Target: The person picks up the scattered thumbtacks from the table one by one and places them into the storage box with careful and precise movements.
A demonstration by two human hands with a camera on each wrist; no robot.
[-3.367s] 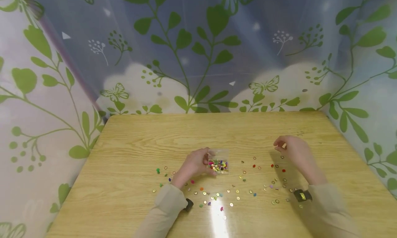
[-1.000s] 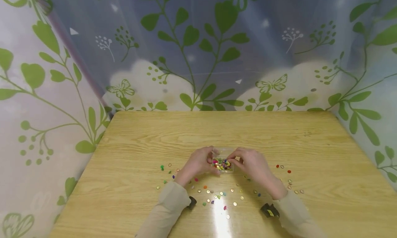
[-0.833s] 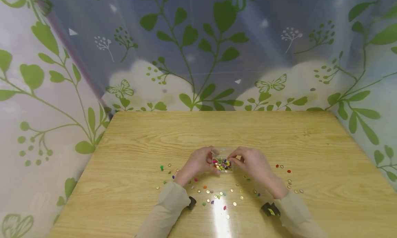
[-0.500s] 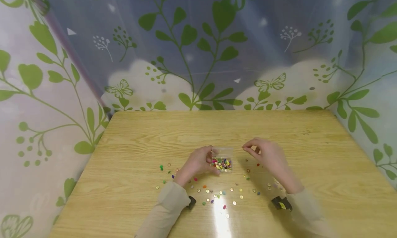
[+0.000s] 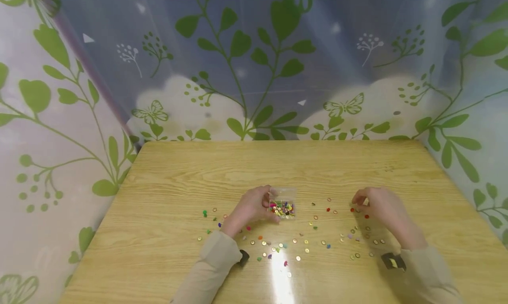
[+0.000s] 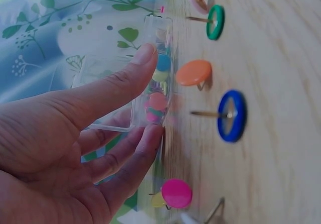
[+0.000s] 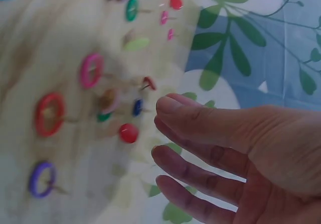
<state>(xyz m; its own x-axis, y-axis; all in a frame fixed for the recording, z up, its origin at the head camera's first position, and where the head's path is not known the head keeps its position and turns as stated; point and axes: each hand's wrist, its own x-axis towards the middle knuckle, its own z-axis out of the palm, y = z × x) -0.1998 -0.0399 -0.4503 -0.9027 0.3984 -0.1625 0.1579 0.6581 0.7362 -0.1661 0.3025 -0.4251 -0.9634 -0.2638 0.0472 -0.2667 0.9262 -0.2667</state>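
head view: the right hand (image 5: 379, 207) is shifting away from the clear plastic box (image 5: 283, 218) to the red thumbtacks (image 5: 367, 216), bringing loose ones within reach. left wrist: the left hand (image 6: 55, 138) is pinching the box on the wooden table (image 6: 281, 58), lid (image 6: 98, 66) raised, multicoloured thumbtacks (image 6: 158, 102) filling it. right wrist: fingers (image 7: 195, 176) are hanging loosely spread, holding nothing visible.

Pale wood grain is running right across the tabletop (image 5: 254, 167), its smooth, glossy finish throwing back a white streak of light! The little box (image 5: 285, 192) is showing off clear, shiny plastic. The orange thumbtack (image 6: 194, 73) is wearing a smooth, plastic-looking head, while the blue thumbtack (image 6: 233, 117) is baring a brassy metal underside and pin. Beige sleeves (image 5: 215, 256) are looking like matt cloth; the leafy backdrop (image 5: 254, 83) is hanging smooth, cloth or thin plastic, hard to call.
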